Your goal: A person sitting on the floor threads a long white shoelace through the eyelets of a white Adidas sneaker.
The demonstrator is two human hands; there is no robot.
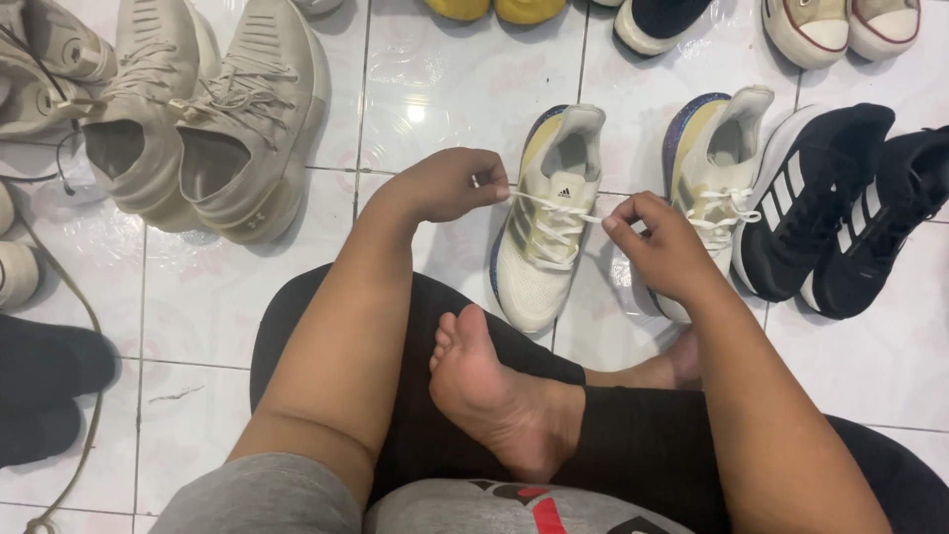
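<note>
At centre frame, on the white tiled floor (pixel 227 297), a cream running shoe (pixel 547 222) with a blue-edged sole, toe toward the camera, just beyond a bare foot (pixel 494 391) crossed over black leggings. Left hand (pixel 450 185) closed in a pinch on one white lace end (pixel 524 198), pulled out to the shoe's left; right hand (pixel 660 247) likewise pinched on the other lace end (pixel 591 217), drawn to the right. Laces taut between both hands, crossing over the tongue. Judged from this: lacing already threaded through the eyelets, ends pulled snug, no bow or knot visible yet, so tying seems left to do. Just right of the shoe, touching or nearly so, its mate (pixel 710 178), laces apparently already tied in a bow. Further right, a pair of black trainers with white stripes (pixel 840 208). At upper left, a pair of beige high-top trainers (pixel 208 119), loosely laced. Along the top edge, partly cut off, yellow shoes (pixel 494 10) and off-white canvas shoes (pixel 840 30). At far left, dark items, too cropped to tell.
</note>
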